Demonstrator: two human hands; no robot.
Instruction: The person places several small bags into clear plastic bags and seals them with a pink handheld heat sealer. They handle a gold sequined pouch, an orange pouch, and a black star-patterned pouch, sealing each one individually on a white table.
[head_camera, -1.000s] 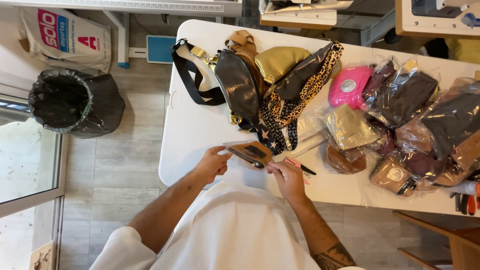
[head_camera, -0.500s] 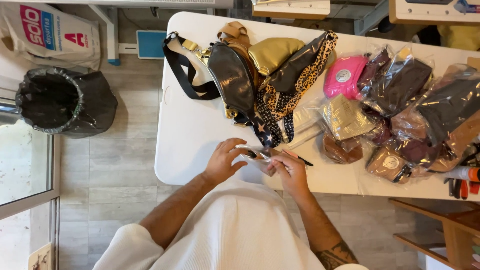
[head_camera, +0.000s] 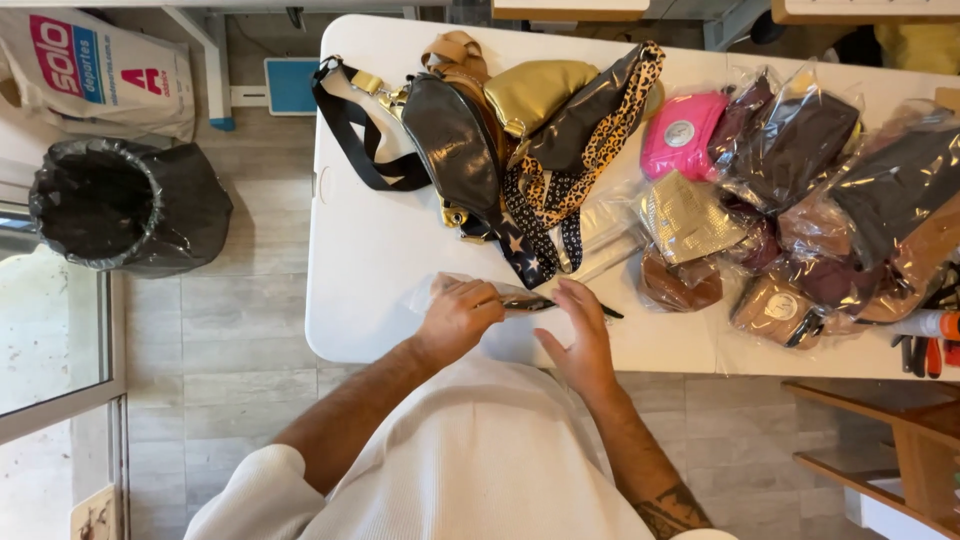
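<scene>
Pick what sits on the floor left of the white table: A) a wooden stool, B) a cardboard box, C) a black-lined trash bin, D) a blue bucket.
C: a round trash bin lined with a black bag stands on the tiled floor, left of the white table.

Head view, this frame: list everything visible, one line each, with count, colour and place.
table: one, white, centre.
loose bags: a pile of several, black, gold, tan, leopard print, on the table's far left part.
pink pouch: one, beside the pile.
wrapped bags: many, brown and dark, in clear plastic, on the table's right part.
hand tools: a few, red handles, right edge.
bin: one, black liner, on the floor at left.
printed sack: one, white, top left.
clear bag: one, holding a small dark item, at the near edge.
left hand: grips the clear bag.
right hand: fingers spread, at the bag's other end.
</scene>
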